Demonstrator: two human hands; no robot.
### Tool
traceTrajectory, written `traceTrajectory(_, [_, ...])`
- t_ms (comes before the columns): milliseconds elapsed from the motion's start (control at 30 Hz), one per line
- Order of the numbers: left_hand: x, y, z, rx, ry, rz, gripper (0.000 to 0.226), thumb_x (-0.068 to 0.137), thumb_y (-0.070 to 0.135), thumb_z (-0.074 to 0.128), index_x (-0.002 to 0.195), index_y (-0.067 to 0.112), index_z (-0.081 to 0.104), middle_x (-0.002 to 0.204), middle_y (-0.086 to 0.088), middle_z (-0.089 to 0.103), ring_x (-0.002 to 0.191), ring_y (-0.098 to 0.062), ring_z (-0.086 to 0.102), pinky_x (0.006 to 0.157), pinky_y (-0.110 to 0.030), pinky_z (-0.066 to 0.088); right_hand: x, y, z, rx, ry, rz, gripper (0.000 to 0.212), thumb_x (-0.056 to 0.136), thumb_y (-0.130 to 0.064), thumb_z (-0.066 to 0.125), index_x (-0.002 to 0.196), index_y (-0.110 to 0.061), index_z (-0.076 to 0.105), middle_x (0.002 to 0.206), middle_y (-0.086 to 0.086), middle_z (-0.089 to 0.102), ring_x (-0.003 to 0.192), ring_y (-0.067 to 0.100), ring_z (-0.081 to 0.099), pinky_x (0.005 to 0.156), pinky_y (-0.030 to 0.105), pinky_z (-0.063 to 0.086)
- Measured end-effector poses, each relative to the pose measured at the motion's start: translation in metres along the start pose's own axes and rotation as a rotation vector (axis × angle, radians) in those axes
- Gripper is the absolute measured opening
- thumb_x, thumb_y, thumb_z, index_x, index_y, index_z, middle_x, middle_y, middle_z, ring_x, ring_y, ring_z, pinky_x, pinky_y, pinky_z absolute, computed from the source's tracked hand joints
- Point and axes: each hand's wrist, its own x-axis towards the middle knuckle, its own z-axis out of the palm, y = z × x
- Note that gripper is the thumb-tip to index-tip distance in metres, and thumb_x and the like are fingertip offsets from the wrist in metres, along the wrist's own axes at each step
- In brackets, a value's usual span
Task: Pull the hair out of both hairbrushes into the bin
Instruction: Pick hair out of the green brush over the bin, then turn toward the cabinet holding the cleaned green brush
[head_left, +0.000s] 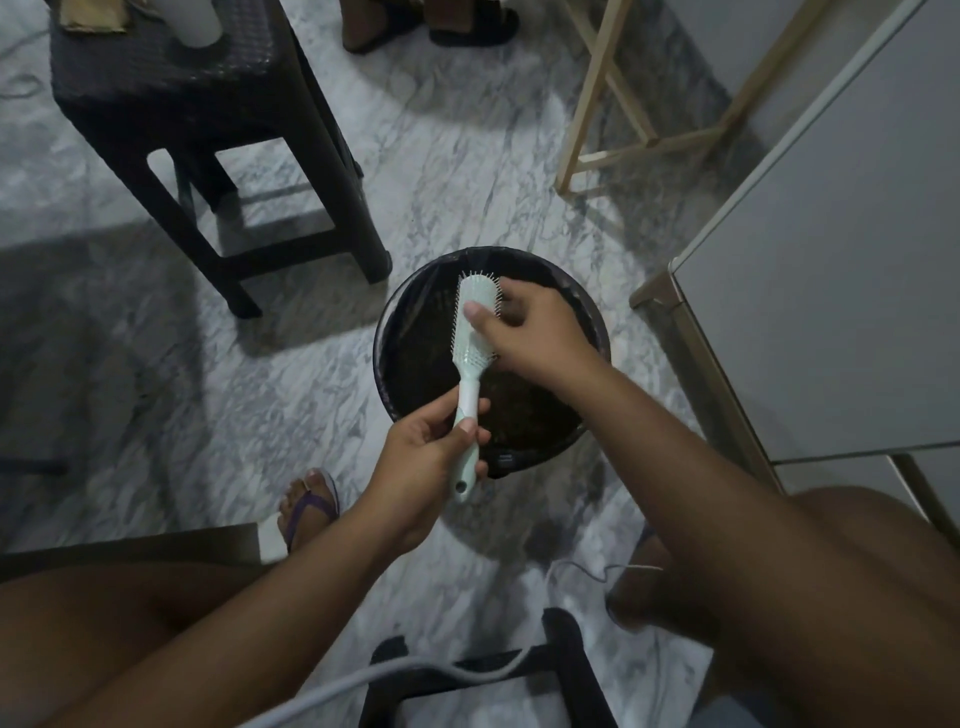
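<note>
A pale mint hairbrush (471, 332) is held over a round black bin (410, 332) lined with a dark bag. My left hand (431, 457) grips the brush's handle near its lower end. My right hand (530, 332) is at the brush head, thumb on its back and fingers curled round to the bristle side, which faces away from me. Whether hair is pinched there is hidden. Only one brush is in view.
A dark wicker stool (197, 104) stands at the upper left on the marble floor. A light wooden frame (613, 130) and a white cabinet (831, 260) are to the right. My sandalled foot (306, 506) is left of the bin. A grey cable (395, 670) runs below.
</note>
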Motion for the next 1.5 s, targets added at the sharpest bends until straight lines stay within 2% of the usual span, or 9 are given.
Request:
traceTrajectory(67, [-0.001,-0.001,0.002,-0.010,0.001,-0.017,0.038,0.098,0.000,0.052,0.133,0.013,0.060,0.123,-0.006,0.067,0.090,-0.017,0.059,0.067,-0.030,0.055,-0.006,0.001,0.008,0.020,-0.047,0.016,0.060,0.079,-0.052,0.069,0.130,-0.023,0.062,0.105,0.001,0.076,0.097,0.017,0.074,0.085,0.046,0.061])
traceTrajectory(167, [-0.003,0.001,0.002,-0.034,0.005,-0.039,0.038,0.098,0.001,0.052,0.132,0.015,0.060,0.125,-0.005,0.068,0.095,-0.019,0.063,0.071,-0.031,0.059,-0.005,0.005,0.009,0.133,-0.043,0.053,0.027,0.091,-0.027,0.067,0.114,-0.012,0.069,0.099,0.011,0.076,0.092,0.023,0.075,0.075,0.046,0.064])
traceTrajectory(267, [-0.006,0.002,0.001,-0.063,0.000,-0.058,0.038,0.098,0.001,0.052,0.133,0.014,0.059,0.126,-0.005,0.069,0.100,-0.020,0.068,0.076,-0.035,0.061,-0.008,0.007,0.008,0.228,-0.039,0.104,0.015,0.095,-0.018,0.065,0.109,-0.014,0.071,0.098,0.014,0.076,0.088,0.021,0.075,0.065,0.033,0.062])
traceTrajectory(467, [-0.013,0.001,-0.001,0.016,0.053,-0.087,0.032,0.097,0.004,0.055,0.128,0.011,0.062,0.120,-0.007,0.072,0.103,-0.025,0.072,0.079,-0.042,0.061,-0.013,0.011,0.014,0.292,0.020,0.133,0.039,0.087,-0.017,0.073,0.125,-0.012,0.067,0.105,0.005,0.078,0.100,0.017,0.074,0.095,0.046,0.058])
traceTrajectory(633, [-0.003,0.000,-0.005,0.103,0.095,-0.181,0.020,0.097,0.005,0.057,0.112,0.006,0.069,0.112,-0.010,0.075,0.099,-0.025,0.074,0.086,-0.046,0.059,-0.011,0.020,0.015,0.326,0.053,0.155,0.040,0.089,-0.013,0.072,0.129,-0.010,0.065,0.111,0.007,0.076,0.102,0.018,0.073,0.096,0.046,0.057])
traceTrajectory(800, [0.027,-0.001,-0.001,0.128,0.111,-0.256,0.017,0.096,0.005,0.059,0.107,0.009,0.071,0.103,-0.009,0.078,0.094,-0.024,0.075,0.082,-0.044,0.060,0.012,0.037,0.014,0.323,0.069,0.208,0.038,0.091,-0.012,0.070,0.128,-0.010,0.065,0.108,0.004,0.077,0.101,0.017,0.073,0.095,0.046,0.058])
traceTrajectory(1000, [0.053,0.018,0.013,0.152,0.124,-0.292,0.019,0.093,0.005,0.063,0.109,0.007,0.071,0.104,-0.011,0.077,0.098,-0.025,0.074,0.093,-0.051,0.055,0.039,0.032,-0.002,0.348,0.080,0.260,0.038,0.092,-0.013,0.068,0.130,-0.012,0.065,0.112,0.005,0.076,0.102,0.015,0.072,0.098,0.042,0.057])
traceTrajectory(1233, [0.018,0.116,0.067,0.196,0.044,-0.253,0.020,0.092,0.004,0.062,0.111,0.005,0.070,0.105,-0.011,0.077,0.098,-0.025,0.074,0.082,-0.040,0.060,0.028,-0.053,-0.075,0.428,0.133,0.263,0.035,0.091,-0.018,0.070,0.126,-0.018,0.066,0.109,0.002,0.076,0.103,0.018,0.072,0.096,0.047,0.057])
traceTrajectory(1500, [-0.057,0.250,0.216,0.297,-0.213,-0.185,0.024,0.094,0.005,0.061,0.117,0.009,0.068,0.107,-0.014,0.076,0.100,-0.027,0.073,0.075,-0.037,0.061,-0.033,-0.182,-0.252,0.512,0.379,0.226,0.042,0.090,-0.017,0.071,0.132,-0.010,0.063,0.116,0.008,0.075,0.105,0.022,0.071,0.095,0.049,0.057])
